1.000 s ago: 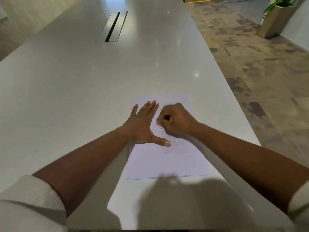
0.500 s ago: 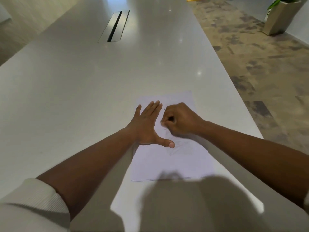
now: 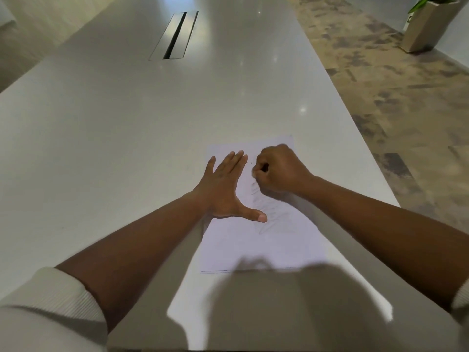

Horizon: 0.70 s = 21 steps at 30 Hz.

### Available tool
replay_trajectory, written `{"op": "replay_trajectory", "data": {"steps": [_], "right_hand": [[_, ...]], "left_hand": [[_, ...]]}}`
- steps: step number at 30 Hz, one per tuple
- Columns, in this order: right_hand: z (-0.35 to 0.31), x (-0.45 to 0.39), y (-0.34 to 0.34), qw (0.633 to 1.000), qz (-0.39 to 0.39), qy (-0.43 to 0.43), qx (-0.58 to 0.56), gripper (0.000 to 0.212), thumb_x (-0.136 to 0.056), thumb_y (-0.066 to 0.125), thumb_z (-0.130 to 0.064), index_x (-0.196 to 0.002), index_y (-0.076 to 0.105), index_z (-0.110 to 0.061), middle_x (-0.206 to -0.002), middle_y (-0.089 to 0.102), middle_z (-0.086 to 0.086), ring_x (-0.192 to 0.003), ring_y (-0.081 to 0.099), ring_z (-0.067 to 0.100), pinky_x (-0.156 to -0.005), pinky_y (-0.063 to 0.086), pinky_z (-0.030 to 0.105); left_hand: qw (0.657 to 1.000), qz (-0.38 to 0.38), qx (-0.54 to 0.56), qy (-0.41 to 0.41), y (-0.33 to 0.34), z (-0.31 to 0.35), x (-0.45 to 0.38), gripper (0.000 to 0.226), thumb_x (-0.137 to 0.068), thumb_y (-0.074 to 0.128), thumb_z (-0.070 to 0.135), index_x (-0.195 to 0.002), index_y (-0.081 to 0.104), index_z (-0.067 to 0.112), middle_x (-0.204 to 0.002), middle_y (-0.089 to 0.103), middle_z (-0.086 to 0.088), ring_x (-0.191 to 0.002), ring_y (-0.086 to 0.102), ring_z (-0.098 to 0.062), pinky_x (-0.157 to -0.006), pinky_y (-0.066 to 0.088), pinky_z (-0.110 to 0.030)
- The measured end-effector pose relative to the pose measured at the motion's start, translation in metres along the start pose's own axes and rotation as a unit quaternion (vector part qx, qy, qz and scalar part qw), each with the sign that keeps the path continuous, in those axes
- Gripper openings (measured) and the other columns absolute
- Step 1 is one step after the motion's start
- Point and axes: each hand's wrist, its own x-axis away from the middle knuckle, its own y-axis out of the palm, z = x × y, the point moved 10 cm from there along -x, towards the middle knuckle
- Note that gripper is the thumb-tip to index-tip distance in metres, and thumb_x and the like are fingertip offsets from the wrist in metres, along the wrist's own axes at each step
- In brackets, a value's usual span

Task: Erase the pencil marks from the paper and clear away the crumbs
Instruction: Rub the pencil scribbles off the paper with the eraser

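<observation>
A white sheet of paper (image 3: 253, 250) lies on the pale table (image 3: 114, 148) near its right edge. Faint grey pencil scribbles (image 3: 271, 219) run down the sheet's middle. My left hand (image 3: 223, 189) presses flat on the paper's left part, fingers straight and thumb spread toward the marks. My right hand (image 3: 279, 171) is curled into a fist at the top of the scribbles, fingertips pinched down on the sheet around a small eraser that is almost wholly hidden. A few tiny dark specks (image 3: 250, 163) lie between the two hands.
A metal cable slot (image 3: 175, 35) is set into the table far ahead. The table's right edge (image 3: 355, 128) drops to a mottled floor, where a planter (image 3: 426, 26) stands at the far right. My head's shadow covers the sheet's near edge.
My right fist has shifted slightly up the sheet, away from me, uncovering more of the scribbles below it. My left hand stays pressed flat on the paper.
</observation>
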Motion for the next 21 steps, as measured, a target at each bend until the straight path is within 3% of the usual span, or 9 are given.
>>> {"op": "replay_trajectory", "data": {"steps": [3, 6, 9, 11, 14, 19, 21], "right_hand": [[-0.001, -0.004, -0.001, 1.000, 0.023, 0.019, -0.001, 0.015, -0.073, 0.065, -0.006, -0.059, 0.068, -0.008, -0.059, 0.062, 0.003, -0.057, 0.057, 0.020, -0.057, 0.045, 0.028], [-0.021, 0.018, 0.010, 0.999, -0.009, 0.015, -0.034, 0.024, -0.073, 0.064, -0.006, -0.051, 0.058, -0.013, -0.053, 0.052, -0.008, -0.051, 0.048, 0.009, -0.053, 0.035, 0.021], [-0.019, 0.026, 0.015, 0.998, -0.037, 0.011, -0.046, 0.017, -0.074, 0.068, -0.007, -0.058, 0.067, -0.008, -0.058, 0.063, -0.002, -0.057, 0.057, 0.013, -0.055, 0.044, 0.025], [0.000, 0.018, 0.002, 0.999, 0.004, 0.043, -0.029, 0.013, -0.075, 0.069, -0.007, -0.062, 0.070, -0.007, -0.064, 0.068, 0.002, -0.062, 0.061, 0.016, -0.059, 0.048, 0.027], [0.009, 0.013, -0.009, 0.997, 0.044, 0.067, -0.018, 0.013, -0.075, 0.067, -0.005, -0.062, 0.070, -0.005, -0.064, 0.068, 0.003, -0.061, 0.060, 0.015, -0.057, 0.044, 0.022], [-0.025, 0.030, 0.017, 0.998, -0.029, 0.013, -0.056, 0.015, -0.073, 0.069, -0.006, -0.059, 0.068, -0.008, -0.060, 0.066, 0.000, -0.059, 0.060, 0.016, -0.057, 0.046, 0.026], [-0.007, 0.019, 0.006, 0.998, -0.011, 0.032, -0.049, 0.012, -0.074, 0.071, -0.007, -0.063, 0.071, -0.007, -0.063, 0.069, 0.000, -0.061, 0.062, 0.014, -0.058, 0.045, 0.025]], "left_hand": [[1.000, 0.002, -0.003, -0.002, 0.000, 0.000, 0.001, 0.157, -0.047, 0.045, 0.108, -0.162, -0.018, 0.022, -0.169, -0.024, 0.009, -0.152, -0.028, -0.005, -0.125, -0.015, -0.052], [1.000, 0.003, -0.012, -0.001, 0.000, -0.001, -0.001, 0.157, -0.046, 0.043, 0.109, -0.162, -0.018, 0.021, -0.169, -0.023, 0.008, -0.153, -0.027, -0.007, -0.125, -0.014, -0.052], [1.000, 0.003, -0.012, 0.000, 0.000, 0.001, -0.001, 0.158, -0.046, 0.042, 0.109, -0.162, -0.016, 0.020, -0.169, -0.023, 0.008, -0.153, -0.027, -0.007, -0.125, -0.014, -0.053], [1.000, 0.003, 0.002, 0.000, 0.000, 0.000, 0.000, 0.158, -0.046, 0.044, 0.109, -0.162, -0.016, 0.021, -0.169, -0.022, 0.009, -0.153, -0.027, -0.006, -0.125, -0.014, -0.052], [1.000, 0.008, 0.005, 0.001, -0.002, 0.000, 0.000, 0.158, -0.046, 0.046, 0.108, -0.163, -0.015, 0.021, -0.170, -0.021, 0.009, -0.153, -0.026, -0.006, -0.125, -0.014, -0.052], [1.000, 0.003, -0.019, -0.002, 0.000, 0.001, -0.001, 0.159, -0.044, 0.040, 0.109, -0.162, -0.017, 0.020, -0.169, -0.023, 0.008, -0.153, -0.027, -0.007, -0.125, -0.013, -0.052], [1.000, 0.004, -0.011, -0.001, -0.001, 0.000, -0.001, 0.158, -0.046, 0.043, 0.109, -0.162, -0.017, 0.021, -0.169, -0.022, 0.008, -0.153, -0.027, -0.007, -0.125, -0.013, -0.053]]}}
